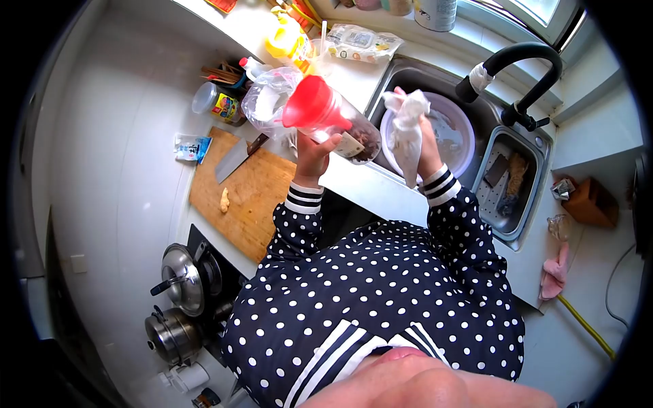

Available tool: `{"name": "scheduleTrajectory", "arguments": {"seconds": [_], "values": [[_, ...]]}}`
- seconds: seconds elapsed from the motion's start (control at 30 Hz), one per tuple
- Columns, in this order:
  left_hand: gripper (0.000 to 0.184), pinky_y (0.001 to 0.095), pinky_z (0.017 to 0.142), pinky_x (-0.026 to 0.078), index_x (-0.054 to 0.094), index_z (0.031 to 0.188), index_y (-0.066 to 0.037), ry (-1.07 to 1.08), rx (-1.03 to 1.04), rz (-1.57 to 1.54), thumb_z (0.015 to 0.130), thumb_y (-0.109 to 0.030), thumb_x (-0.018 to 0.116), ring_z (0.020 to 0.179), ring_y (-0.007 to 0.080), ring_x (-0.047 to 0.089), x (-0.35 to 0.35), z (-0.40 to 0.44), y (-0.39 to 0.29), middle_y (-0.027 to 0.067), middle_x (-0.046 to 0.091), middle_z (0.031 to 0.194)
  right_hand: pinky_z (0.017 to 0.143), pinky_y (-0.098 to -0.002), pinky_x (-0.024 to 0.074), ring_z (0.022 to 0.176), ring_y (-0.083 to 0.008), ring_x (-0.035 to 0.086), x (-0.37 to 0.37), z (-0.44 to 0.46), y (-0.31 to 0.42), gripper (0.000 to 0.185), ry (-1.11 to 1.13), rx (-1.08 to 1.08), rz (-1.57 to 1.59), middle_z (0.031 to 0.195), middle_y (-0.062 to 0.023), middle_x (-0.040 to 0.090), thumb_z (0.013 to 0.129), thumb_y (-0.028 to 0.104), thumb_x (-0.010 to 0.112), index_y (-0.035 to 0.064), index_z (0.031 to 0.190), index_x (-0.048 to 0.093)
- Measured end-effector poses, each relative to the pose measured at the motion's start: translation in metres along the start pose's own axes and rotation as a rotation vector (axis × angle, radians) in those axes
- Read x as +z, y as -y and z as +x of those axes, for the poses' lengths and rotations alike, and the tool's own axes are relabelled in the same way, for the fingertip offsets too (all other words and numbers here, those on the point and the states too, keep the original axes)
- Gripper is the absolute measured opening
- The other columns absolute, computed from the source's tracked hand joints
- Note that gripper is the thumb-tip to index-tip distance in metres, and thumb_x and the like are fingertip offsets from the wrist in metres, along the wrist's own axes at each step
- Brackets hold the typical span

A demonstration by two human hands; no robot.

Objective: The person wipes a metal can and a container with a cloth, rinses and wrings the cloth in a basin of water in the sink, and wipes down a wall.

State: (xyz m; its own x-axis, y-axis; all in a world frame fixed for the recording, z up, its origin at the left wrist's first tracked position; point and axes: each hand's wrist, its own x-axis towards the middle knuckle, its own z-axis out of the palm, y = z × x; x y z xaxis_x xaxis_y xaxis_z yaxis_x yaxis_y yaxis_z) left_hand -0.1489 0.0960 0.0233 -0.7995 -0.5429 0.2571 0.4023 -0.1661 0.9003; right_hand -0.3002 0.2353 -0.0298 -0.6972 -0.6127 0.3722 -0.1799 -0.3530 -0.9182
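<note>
The clear jar with the red lid [364, 132] is in your left hand [314, 155], raised over the bench [347, 187] between the cutting board [265, 187] and the sink [381, 102]. Your left grip is closed around its side, below the lid, probably to steady it. Its long axis slants across your view: the red end points away and to your left, the base, with dark contents, toward the sink. How far it tilts is unclear. Your right hand [430, 148] holds a bunched white cloth [408, 132] above the purple-white basin [464, 129], perhaps so drips fall inside. Farther left, the cleaver [232, 162] lies on the board, near a ginger-like piece [224, 200].
</note>
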Motion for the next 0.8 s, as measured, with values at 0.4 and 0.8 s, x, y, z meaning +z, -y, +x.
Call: {"name": "scheduleTrajectory", "arguments": {"seconds": [0.4,0.8], "values": [[0.062,0.0323,0.088,0.044,0.046,0.117,0.000,0.048,0.066,0.497,0.063,-0.003,0.076,0.100,0.0172,0.054,0.022,-0.009,0.017,0.0087,0.055,0.112,0.077,-0.0317,0.0450,0.081,-0.0196,0.059,0.055,0.013,0.012,0.038,-0.069,0.355,0.396,0.094,-0.0163,0.063,0.094,0.023,0.032,-0.0054,0.099,0.056],[0.066,0.0330,0.090,0.043,0.040,0.122,-0.006,-0.176,-0.008,0.027,0.065,-0.002,0.074,0.101,0.0176,0.052,-0.005,-0.008,0.016,0.0063,0.052,0.111,0.079,-0.0287,0.0441,0.083,-0.0188,0.058,0.070,0.000,-0.002,0.039,0.037,0.290,0.166,0.092,-0.0126,0.063,0.097,0.026,0.032,-0.0029,0.105,0.057]]}}
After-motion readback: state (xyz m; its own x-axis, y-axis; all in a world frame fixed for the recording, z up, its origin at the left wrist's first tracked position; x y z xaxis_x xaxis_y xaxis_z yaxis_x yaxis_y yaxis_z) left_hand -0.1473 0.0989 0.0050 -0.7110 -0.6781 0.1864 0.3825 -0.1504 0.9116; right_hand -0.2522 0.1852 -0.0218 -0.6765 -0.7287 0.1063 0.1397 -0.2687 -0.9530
